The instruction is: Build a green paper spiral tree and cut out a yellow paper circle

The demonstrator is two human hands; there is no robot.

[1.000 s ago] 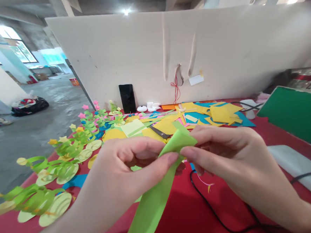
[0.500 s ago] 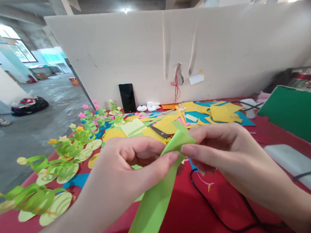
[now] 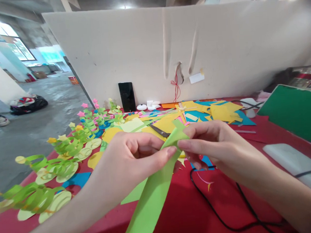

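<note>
A long light-green paper strip (image 3: 152, 194) runs from the bottom edge of the view up to my fingers, held above the red table (image 3: 193, 212). My left hand (image 3: 129, 160) pinches the strip near its upper end between thumb and forefinger. My right hand (image 3: 215, 148) pinches the folded top end of the same strip, its fingertips almost touching those of the left. Both hands are closed on the paper.
Green paper spirals with yellow and pink stars (image 3: 55, 161) line the table's left side. Yellow and blue paper sheets (image 3: 213, 113) and scissors (image 3: 160, 131) lie behind my hands. A black cable (image 3: 216, 211) loops at front right; a green board (image 3: 294, 111) and a white pad (image 3: 295, 160) sit right. A beige partition (image 3: 219, 45) stands behind.
Both hands have drifted slightly left and up with the strip. The right fingers have slid closer to the left fingertips along the folded top.
</note>
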